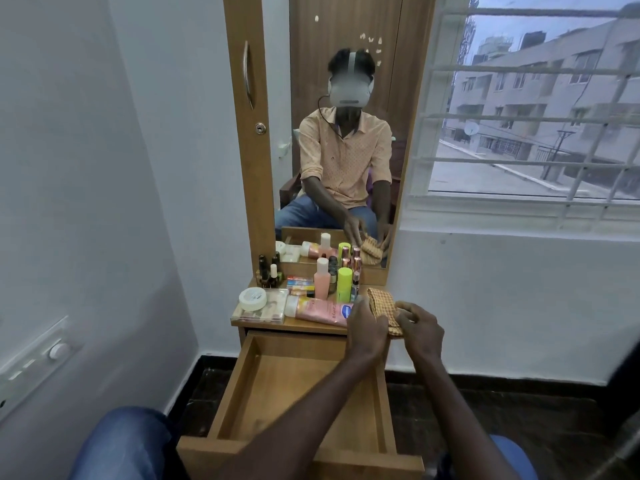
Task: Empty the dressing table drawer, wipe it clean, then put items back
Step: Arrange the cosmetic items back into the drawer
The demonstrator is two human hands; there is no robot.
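Observation:
The wooden drawer (242, 386) of the dressing table stands pulled out toward me, with nothing inside it. On the tabletop (311, 328) lie the cosmetics: a pink tube (318, 311), a pink bottle (321, 278), a lime-green bottle (344, 285), a white round jar (252, 298), several nail polish bottles (268, 271). At the top's right edge a yellow checked cloth (382, 304) is held between both hands. My left hand (367, 329) grips its near side. My right hand (420, 329) pinches its lower end with curled fingers.
The mirror (341, 133) reflects a seated person. A tall wooden cabinet door (247, 133) stands to its left. A barred window (533, 109) is on the right, white walls on both sides. My knees in blue jeans (121, 445) flank the drawer front.

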